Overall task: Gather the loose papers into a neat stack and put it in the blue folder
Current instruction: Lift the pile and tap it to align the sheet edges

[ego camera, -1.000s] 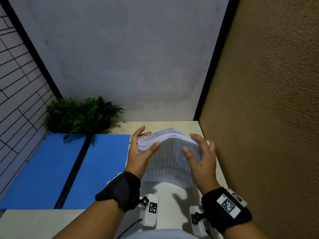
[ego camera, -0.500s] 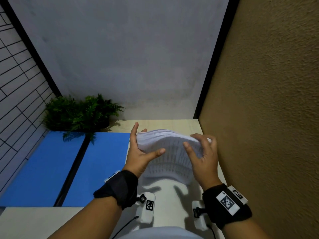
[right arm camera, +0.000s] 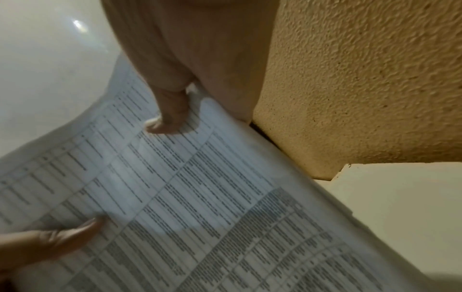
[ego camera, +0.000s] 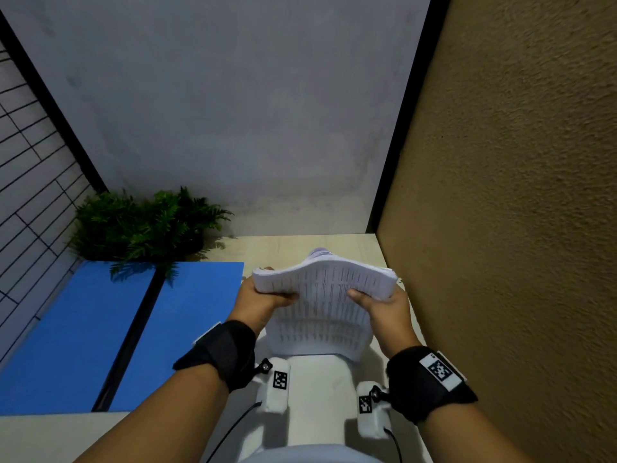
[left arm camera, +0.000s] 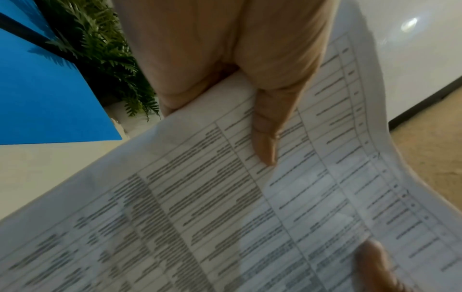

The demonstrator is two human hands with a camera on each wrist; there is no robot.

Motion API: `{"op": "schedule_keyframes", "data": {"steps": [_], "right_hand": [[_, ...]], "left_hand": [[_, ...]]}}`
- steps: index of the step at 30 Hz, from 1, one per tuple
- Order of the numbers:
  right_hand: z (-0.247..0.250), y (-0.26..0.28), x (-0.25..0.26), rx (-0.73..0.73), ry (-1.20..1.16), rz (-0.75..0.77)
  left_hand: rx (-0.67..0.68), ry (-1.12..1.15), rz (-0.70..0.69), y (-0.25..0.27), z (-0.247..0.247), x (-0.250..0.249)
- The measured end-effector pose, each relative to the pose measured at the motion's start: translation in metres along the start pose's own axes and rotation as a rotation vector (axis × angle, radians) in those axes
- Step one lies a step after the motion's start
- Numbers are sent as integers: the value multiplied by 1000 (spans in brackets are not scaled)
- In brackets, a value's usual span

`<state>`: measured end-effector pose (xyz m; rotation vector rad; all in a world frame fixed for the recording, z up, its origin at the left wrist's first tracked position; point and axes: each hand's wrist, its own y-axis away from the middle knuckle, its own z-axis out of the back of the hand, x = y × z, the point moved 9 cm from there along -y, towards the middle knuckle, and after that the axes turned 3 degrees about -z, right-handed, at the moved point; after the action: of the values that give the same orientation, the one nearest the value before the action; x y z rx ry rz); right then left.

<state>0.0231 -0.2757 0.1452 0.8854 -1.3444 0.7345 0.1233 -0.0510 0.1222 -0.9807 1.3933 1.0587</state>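
I hold a thick stack of printed papers (ego camera: 325, 295) above the table's right side, bowed upward in the middle. My left hand (ego camera: 263, 297) grips its left edge, thumb on top and fingers hidden underneath. My right hand (ego camera: 377, 304) grips the right edge the same way. In the left wrist view my left thumb (left arm camera: 266, 136) presses on the top sheet (left arm camera: 225, 207). The right wrist view shows my right thumb (right arm camera: 170, 118) on the printed page (right arm camera: 187, 197). The blue folder (ego camera: 100, 332) lies open and flat on the table to the left.
A potted fern (ego camera: 143, 225) stands at the back left, overhanging the folder's far edge. A rough tan wall (ego camera: 500, 228) runs close along the right of the pale table (ego camera: 300, 243). A grey wall closes the back.
Both hands shifted from cupping the stack's sides to gripping its edges with thumbs on top. The stack tilted toward me and its far edge rose.
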Motion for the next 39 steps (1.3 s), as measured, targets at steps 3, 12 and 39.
{"op": "schedule_keyframes", "data": {"steps": [3,12,39], "right_hand": [[5,1,1,21,12,28],[-2,5,2,89,-87,-28],[-2,-1,0,-80,138,-83]], "left_hand": [[16,38,-40,4,7,-13],[-2,68,-11,13,1,-15],[-311,-304,-378,30,18,-84]]}}
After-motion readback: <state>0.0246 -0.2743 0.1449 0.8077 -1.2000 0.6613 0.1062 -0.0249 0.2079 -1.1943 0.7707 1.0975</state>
